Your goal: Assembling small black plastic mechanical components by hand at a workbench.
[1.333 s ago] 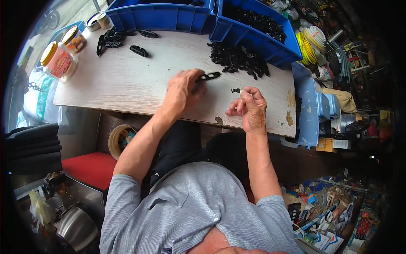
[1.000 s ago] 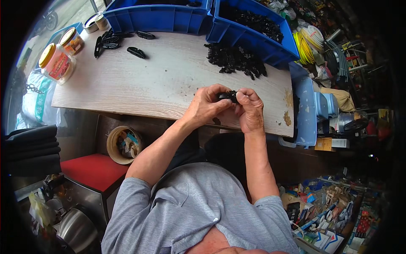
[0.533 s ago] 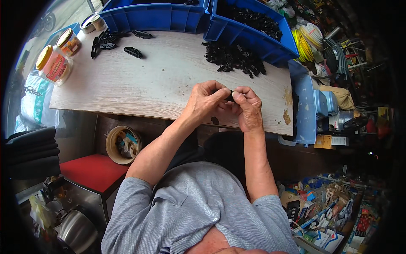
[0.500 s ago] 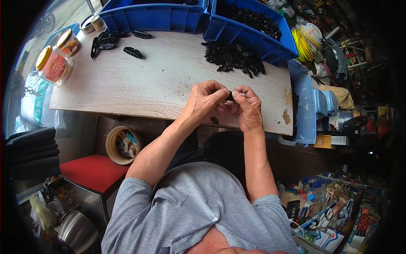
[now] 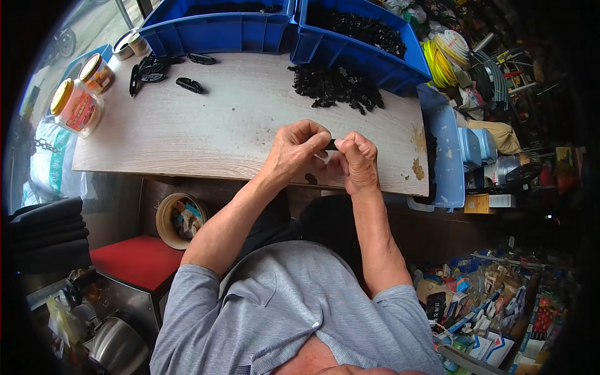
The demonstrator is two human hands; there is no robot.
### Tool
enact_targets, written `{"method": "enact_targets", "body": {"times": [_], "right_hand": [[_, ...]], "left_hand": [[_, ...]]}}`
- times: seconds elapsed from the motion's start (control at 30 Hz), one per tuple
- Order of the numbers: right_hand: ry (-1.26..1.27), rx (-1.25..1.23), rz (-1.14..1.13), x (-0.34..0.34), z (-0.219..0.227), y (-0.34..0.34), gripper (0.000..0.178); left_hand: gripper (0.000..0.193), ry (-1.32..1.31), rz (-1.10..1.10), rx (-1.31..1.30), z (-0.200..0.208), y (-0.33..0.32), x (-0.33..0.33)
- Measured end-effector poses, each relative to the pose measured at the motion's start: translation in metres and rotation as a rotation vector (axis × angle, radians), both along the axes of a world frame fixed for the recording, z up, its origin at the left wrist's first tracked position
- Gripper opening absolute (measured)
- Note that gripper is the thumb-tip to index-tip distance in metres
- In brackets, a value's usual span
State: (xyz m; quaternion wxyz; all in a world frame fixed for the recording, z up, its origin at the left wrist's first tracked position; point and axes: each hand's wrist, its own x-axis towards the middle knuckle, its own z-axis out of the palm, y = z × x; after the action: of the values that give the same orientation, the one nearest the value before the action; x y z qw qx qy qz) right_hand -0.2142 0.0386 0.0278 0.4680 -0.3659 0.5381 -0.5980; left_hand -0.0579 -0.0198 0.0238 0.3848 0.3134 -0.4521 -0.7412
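Evidently, the hands had closed on one another since the earliest view, where the black part (image 5: 331, 144) and a smaller piece were held apart; this suggested a fitting step in progress, though any join was hidden; the part was held over the tabletop (image 5: 187, 134), near its 6 o'clock edge; the left hand (image 5: 292, 150) had its fingers clamped at the 9 o'clock side, the right hand (image 5: 360, 161) at the 3 o'clock side; the exposed sliver's long axis ran roughly from 9 to 3 o'clock; which end was foremost could not be told; a dark heap (image 5: 337, 86) lay at 12 o'clock.
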Motion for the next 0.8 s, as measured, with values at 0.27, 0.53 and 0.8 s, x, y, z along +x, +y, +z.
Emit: {"method": "enact_targets", "body": {"times": [0.27,0.53,0.8], "right_hand": [[-0.244,0.053,-0.234,-0.049,-0.005,0.009,0.033],[-0.254,0.112,-0.716,-0.119,0.01,0.022,0.037],[-0.137,0.089,-0.07,-0.029,0.007,-0.001,0.031]], "left_hand": [[0.007,-0.877,0.383,-1.221,-0.013,-0.065,-0.021],[0.008,-0.859,0.378,-1.212,-0.028,-0.069,-0.028],[0.01,0.113,-0.052,0.139,-0.01,-0.038,0.002]]}}
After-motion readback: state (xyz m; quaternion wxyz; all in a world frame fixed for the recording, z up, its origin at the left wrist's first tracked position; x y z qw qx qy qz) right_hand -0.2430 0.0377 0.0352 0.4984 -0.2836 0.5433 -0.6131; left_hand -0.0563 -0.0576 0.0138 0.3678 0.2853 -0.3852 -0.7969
